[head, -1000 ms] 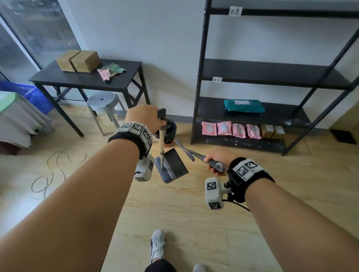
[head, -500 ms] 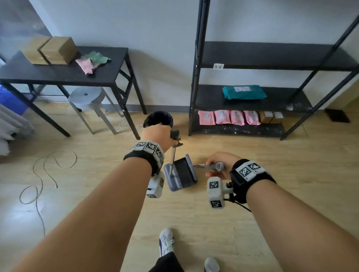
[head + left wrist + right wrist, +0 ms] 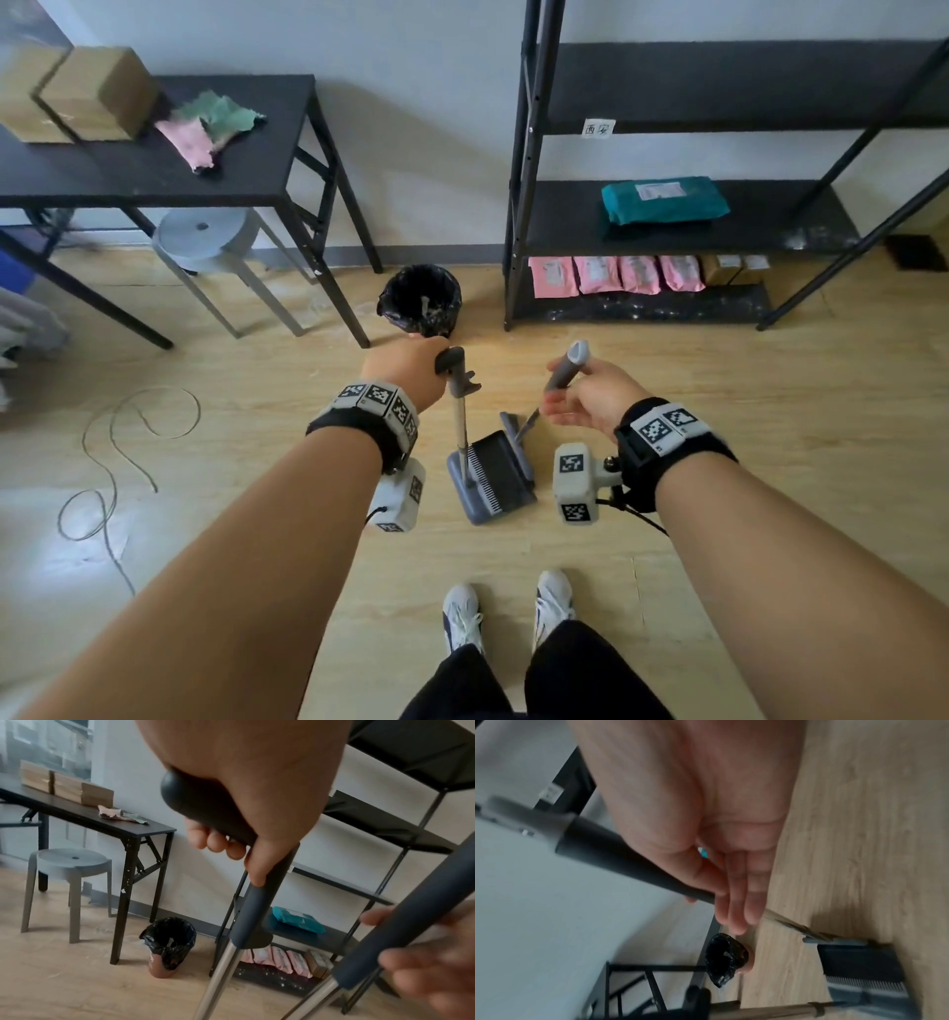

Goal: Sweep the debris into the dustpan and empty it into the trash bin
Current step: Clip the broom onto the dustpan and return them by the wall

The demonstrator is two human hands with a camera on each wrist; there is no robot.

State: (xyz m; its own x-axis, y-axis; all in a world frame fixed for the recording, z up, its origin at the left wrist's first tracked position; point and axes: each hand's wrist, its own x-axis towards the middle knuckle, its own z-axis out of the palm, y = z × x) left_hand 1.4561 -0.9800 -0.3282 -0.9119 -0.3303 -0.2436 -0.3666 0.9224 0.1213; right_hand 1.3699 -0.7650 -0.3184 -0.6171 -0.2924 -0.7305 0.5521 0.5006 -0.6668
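A grey long-handled dustpan (image 3: 494,478) is down at the wooden floor in front of my feet, its mouth empty. My left hand (image 3: 408,367) grips the black top of its upright pole (image 3: 213,815). My right hand (image 3: 588,398) holds the grey broom handle (image 3: 567,366) between thumb and fingers, and the handle (image 3: 634,866) slants down to the broom head (image 3: 513,425) at the pan's far edge. The trash bin (image 3: 420,300), lined with a black bag, stands just beyond my left hand and holds pale scraps.
A black table (image 3: 246,169) with boxes and cloths and a grey stool (image 3: 205,239) stand to the left of the bin. A black shelf rack (image 3: 683,226) with pink packets is to its right. A cable (image 3: 108,462) loops on the floor at left.
The dustpan came away from the bin and went down to the floor near my feet. The broom handle swung from lying across to pointing up.
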